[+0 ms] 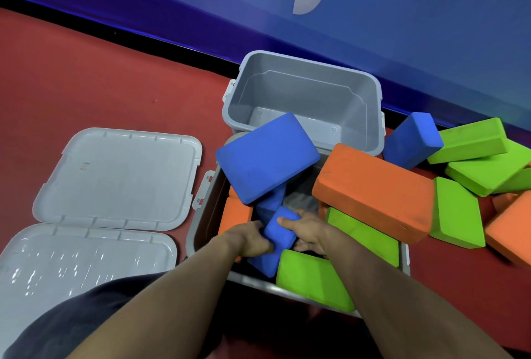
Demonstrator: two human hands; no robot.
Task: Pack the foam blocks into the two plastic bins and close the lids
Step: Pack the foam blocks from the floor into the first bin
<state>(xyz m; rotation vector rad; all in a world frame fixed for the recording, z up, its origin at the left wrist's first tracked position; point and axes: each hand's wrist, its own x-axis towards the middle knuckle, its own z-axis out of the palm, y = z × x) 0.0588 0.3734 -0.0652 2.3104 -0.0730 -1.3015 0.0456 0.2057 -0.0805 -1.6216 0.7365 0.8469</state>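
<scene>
A red carpeted floor [86, 77] runs up to a blue wall panel [402, 28], and two pale grey plastic lids [120, 177] lie flat on it at the left. In the head view, the near grey plastic bin [198, 232] holds a jumble of orange, green and blue rectangular foam blocks, while the far grey plastic bin [304, 97] stands open and bare inside. The left hand [253, 239] and right hand [309, 232] both grip an upright blue foam block [277, 239] from opposite sides inside the near bin. More loose foam blocks [471, 169] are heaped at the right. The foam looks light, soft and grippy, so squeezing its broad faces should hold it well.
</scene>
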